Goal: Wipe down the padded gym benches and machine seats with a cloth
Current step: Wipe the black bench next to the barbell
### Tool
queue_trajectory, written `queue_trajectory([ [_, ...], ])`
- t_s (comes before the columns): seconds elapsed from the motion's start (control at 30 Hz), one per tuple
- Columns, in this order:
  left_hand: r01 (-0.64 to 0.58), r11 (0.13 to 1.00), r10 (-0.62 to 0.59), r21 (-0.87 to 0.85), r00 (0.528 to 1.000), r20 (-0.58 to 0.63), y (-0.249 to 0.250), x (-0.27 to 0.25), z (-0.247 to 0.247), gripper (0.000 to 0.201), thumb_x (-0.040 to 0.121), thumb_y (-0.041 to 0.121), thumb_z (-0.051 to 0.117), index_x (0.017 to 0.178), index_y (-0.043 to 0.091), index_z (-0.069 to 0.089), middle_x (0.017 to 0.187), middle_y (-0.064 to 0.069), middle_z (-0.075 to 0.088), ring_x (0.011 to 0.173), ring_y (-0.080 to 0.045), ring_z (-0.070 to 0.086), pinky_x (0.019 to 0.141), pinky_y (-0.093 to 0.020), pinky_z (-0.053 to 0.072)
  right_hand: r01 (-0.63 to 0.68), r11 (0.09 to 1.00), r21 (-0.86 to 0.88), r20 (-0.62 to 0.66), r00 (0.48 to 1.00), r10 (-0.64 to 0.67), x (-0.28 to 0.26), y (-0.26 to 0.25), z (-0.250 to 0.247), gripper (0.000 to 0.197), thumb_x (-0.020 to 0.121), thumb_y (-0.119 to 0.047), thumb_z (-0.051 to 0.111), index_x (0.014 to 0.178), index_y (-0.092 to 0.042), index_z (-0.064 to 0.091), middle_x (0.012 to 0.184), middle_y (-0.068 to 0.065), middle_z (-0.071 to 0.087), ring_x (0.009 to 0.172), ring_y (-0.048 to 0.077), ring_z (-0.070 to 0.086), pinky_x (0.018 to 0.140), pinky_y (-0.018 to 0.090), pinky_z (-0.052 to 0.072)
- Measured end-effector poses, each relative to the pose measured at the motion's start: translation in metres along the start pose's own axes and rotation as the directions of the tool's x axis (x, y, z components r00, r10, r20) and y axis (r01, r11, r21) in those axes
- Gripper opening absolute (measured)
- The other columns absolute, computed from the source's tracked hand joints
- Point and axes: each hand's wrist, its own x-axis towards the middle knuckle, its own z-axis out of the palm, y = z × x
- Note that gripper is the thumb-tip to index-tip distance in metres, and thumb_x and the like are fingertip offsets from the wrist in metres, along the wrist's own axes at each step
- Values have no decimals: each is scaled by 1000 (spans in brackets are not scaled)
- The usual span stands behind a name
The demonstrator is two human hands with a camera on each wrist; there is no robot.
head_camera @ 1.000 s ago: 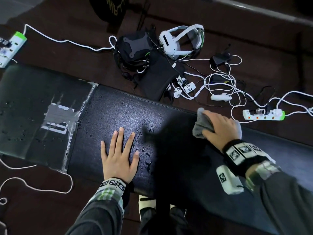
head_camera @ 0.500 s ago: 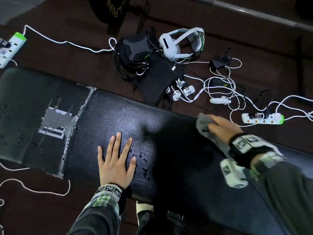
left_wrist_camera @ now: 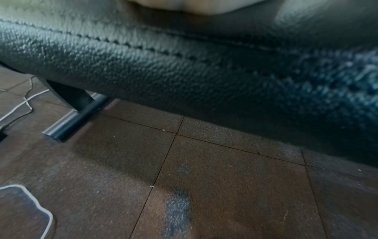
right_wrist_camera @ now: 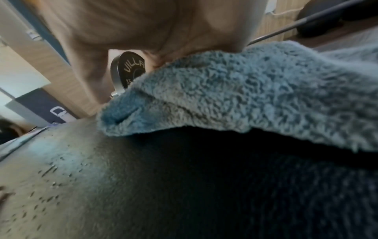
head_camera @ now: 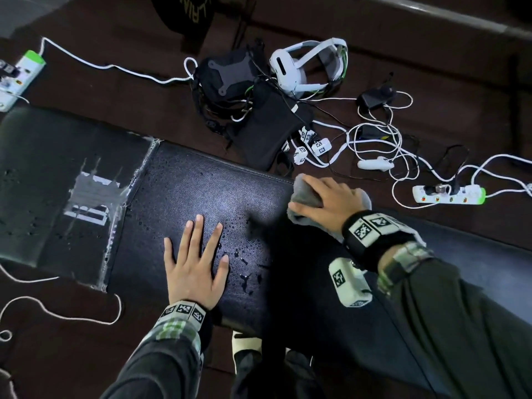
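Half wiped at most: droplets [head_camera: 244, 263] left mid-pad on bench [head_camera: 218, 197], near front edge. Right hand [head_camera: 328, 203] curled on grey cloth [head_camera: 305, 194] at far edge; left hand [head_camera: 195, 266] flat, fingers spread, empty.

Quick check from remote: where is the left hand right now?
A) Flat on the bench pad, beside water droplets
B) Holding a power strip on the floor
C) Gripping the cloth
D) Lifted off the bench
A: the left hand lies flat with straight fingers on the black bench, next to droplets, while the right hand holds the cloth.
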Motion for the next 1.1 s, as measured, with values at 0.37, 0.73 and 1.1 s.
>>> queue_trajectory([
  [0.37,1,1000,-1,5,1000,-20,2,-1,0,60,93,47,36,149,27,40,160,-7,28,147,-23,25,118,-58,11,-112,994,-11,-86,990,111,-37,92,1,75,71,-83,20,136,-49,31,133,-9,48,120,23,49,100,44,35],
  [0.73,-6,1000,7,12,999,-37,-1,-1,3,60,93,47,37,149,27,41,160,-7,29,147,-23,26,118,-57,11,-39,999,8,-68,997,39,-7,28,2,65,75,-75,46,134,-51,30,136,-5,45,122,30,44,106,42,26],
  [1.1,-7,1000,7,4,1000,-30,-1,-1,4,61,92,48,36,151,31,35,162,-5,24,149,-22,21,118,-57,8,-49,998,-34,-352,935,34,-73,99,52,89,61,-76,37,141,-36,33,145,9,36,133,34,29,105,55,29],
])
